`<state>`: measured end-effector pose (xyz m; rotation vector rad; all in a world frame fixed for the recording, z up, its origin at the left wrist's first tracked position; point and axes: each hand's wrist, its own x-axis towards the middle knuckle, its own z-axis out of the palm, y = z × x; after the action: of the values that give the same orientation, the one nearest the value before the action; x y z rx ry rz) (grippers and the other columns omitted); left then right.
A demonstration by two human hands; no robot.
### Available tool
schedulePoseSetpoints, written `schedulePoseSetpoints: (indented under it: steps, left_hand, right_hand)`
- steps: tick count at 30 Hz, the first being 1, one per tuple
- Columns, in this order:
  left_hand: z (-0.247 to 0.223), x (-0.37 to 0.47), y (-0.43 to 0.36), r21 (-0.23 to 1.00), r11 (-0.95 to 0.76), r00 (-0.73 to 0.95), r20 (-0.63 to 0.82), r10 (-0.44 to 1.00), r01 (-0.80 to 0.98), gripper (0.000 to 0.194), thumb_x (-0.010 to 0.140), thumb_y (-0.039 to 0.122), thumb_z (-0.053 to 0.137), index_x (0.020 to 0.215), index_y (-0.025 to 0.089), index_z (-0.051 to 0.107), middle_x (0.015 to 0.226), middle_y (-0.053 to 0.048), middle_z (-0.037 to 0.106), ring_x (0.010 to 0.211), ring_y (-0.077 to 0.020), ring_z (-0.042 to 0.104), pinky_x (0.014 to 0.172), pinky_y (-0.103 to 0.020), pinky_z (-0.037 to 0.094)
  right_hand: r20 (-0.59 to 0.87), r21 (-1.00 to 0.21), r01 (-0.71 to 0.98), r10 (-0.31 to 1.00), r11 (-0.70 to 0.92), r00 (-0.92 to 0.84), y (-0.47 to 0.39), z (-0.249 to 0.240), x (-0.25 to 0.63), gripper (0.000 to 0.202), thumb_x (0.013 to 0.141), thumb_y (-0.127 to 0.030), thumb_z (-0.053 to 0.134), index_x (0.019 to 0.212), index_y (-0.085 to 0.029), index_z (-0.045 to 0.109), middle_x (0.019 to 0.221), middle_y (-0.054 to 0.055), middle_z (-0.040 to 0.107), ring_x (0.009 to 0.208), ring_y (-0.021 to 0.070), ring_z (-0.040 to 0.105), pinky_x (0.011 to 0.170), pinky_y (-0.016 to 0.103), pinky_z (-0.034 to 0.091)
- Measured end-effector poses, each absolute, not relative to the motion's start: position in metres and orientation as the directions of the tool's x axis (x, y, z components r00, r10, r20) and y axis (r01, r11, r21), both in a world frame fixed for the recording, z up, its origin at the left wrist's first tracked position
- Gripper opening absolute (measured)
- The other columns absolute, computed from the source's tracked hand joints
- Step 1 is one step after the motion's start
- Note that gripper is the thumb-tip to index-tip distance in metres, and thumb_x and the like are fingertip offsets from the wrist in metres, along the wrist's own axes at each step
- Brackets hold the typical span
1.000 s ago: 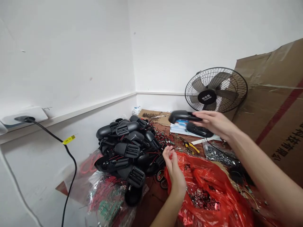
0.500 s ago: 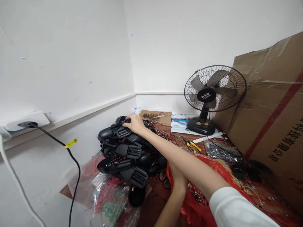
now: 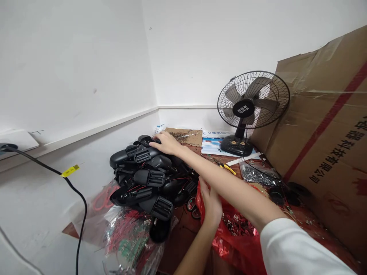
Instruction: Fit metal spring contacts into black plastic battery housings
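Note:
My right hand (image 3: 166,143) reaches to the far top of a heap of black plastic housings (image 3: 149,177). Its thumb and fingers close around the edge of a black plastic housing (image 3: 145,139) there; the fingertips are partly hidden. Several housings show battery slots and thin red wires. Beneath my right forearm, my left hand (image 3: 211,208) is at the left rim of a red plastic bag (image 3: 239,248), its fingers closed on the film and partly covered. Small metallic-looking parts (image 3: 235,225) lie inside the bag.
A clear bag with green circuit boards (image 3: 132,246) and red wires sits at front left. Behind are cardboard (image 3: 195,137), yellow-handled pliers (image 3: 229,169) and a black fan (image 3: 254,103). A large carton (image 3: 323,126) stands right. A black cable (image 3: 82,198) hangs left.
The view has shifted to the right, so the heap and fan appear farther left. My right hand has drawn slightly right relative to the heap. My left hand stays at the red bag.

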<state>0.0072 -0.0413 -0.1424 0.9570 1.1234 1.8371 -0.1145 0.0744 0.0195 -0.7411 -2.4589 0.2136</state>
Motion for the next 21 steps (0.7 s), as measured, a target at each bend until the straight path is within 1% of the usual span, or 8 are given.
schedulePoseSetpoints:
  steps: [2, 4, 7, 10, 13, 15, 17, 21]
  left_hand:
    - [-0.141, 0.006, -0.041, 0.917, -0.318, -0.44, 0.189, 0.878, -0.242, 0.026, 0.096, 0.031, 0.055, 0.121, 0.021, 0.056, 0.126, -0.011, 0.066, 0.118, -0.022, 0.064, 0.101, -0.035, 0.051]
    - [-0.139, 0.004, -0.039, 0.917, -0.303, -0.45, 0.162, 0.878, -0.261, 0.028, 0.095, 0.028, 0.051, 0.121, 0.019, 0.054, 0.122, -0.012, 0.067, 0.107, -0.0208, 0.067, 0.088, -0.032, 0.054]
    - [-0.138, -0.001, -0.034, 0.916, -0.295, -0.451, 0.149, 0.88, -0.272, 0.033, 0.091, 0.024, 0.047, 0.123, 0.017, 0.051, 0.117, -0.012, 0.067, 0.088, -0.018, 0.068, 0.069, -0.028, 0.053]
    - [-0.136, -0.008, -0.031, 0.917, -0.318, -0.479, 0.173, 0.861, -0.241, 0.033, 0.09, 0.024, 0.046, 0.122, 0.018, 0.05, 0.117, -0.012, 0.066, 0.088, -0.0161, 0.068, 0.076, -0.028, 0.054]
    - [-0.136, -0.012, -0.028, 0.928, -0.337, -0.482, 0.225, 0.847, -0.159, 0.028, 0.093, 0.024, 0.042, 0.119, 0.018, 0.051, 0.12, -0.013, 0.066, 0.096, -0.0171, 0.069, 0.087, -0.031, 0.055]
    - [-0.137, -0.013, -0.028, 0.937, -0.343, -0.447, 0.277, 0.851, -0.073, 0.026, 0.094, 0.023, 0.043, 0.117, 0.018, 0.053, 0.12, -0.013, 0.067, 0.103, -0.0184, 0.068, 0.095, -0.034, 0.054]
    - [-0.14, -0.013, -0.029, 0.939, -0.343, -0.368, 0.332, 0.869, 0.038, 0.024, 0.093, 0.021, 0.048, 0.115, 0.019, 0.056, 0.121, -0.012, 0.069, 0.111, -0.0208, 0.067, 0.103, -0.039, 0.051]
    - [-0.145, -0.011, -0.034, 0.892, -0.353, -0.151, 0.404, 0.902, 0.281, 0.027, 0.083, 0.014, 0.064, 0.109, 0.021, 0.064, 0.119, -0.01, 0.072, 0.119, -0.029, 0.062, 0.112, -0.05, 0.042]
  right_hand:
    - [0.537, -0.29, 0.419, 0.509, 0.86, -0.673, 0.075, 0.024, -0.089, 0.031, 0.104, -0.037, 0.057, 0.124, -0.014, 0.064, 0.131, 0.015, 0.06, 0.125, 0.0252, 0.053, 0.11, 0.038, 0.037]
    - [0.641, -0.3, 0.351, 0.459, 0.887, -0.615, 0.071, 0.024, -0.054, 0.024, 0.101, -0.031, 0.059, 0.117, -0.015, 0.066, 0.126, 0.013, 0.062, 0.121, 0.0236, 0.055, 0.108, 0.037, 0.038]
    - [0.73, -0.41, 0.221, 0.464, 0.885, -0.502, 0.054, 0.011, 0.009, 0.014, 0.097, -0.029, 0.063, 0.099, -0.017, 0.069, 0.107, 0.008, 0.07, 0.099, 0.0197, 0.063, 0.093, 0.034, 0.046]
    - [0.637, -0.563, 0.201, 0.576, 0.802, -0.513, 0.023, -0.021, 0.07, 0.016, 0.096, -0.03, 0.062, 0.09, -0.017, 0.07, 0.092, 0.004, 0.071, 0.081, 0.0159, 0.063, 0.077, 0.03, 0.048]
    - [0.385, -0.624, 0.297, 0.615, 0.723, -0.688, -0.006, -0.068, 0.122, 0.015, 0.097, -0.025, 0.06, 0.09, -0.016, 0.07, 0.087, 0.003, 0.072, 0.077, 0.0157, 0.065, 0.076, 0.03, 0.05]
    - [0.171, -0.529, 0.461, 0.621, 0.713, -0.765, -0.022, -0.099, 0.15, 0.009, 0.095, -0.021, 0.064, 0.092, -0.015, 0.071, 0.092, 0.007, 0.072, 0.081, 0.0188, 0.066, 0.079, 0.033, 0.051]
    - [0.052, -0.364, 0.622, 0.682, 0.693, -0.73, -0.034, -0.124, 0.171, 0.008, 0.095, -0.019, 0.065, 0.097, -0.014, 0.071, 0.101, 0.011, 0.07, 0.088, 0.0233, 0.067, 0.082, 0.037, 0.052]
    - [0.092, -0.118, 0.733, 0.743, 0.669, -0.663, -0.054, -0.144, 0.186, 0.02, 0.097, -0.016, 0.058, 0.113, -0.012, 0.07, 0.112, 0.016, 0.064, 0.1, 0.0306, 0.064, 0.091, 0.047, 0.051]
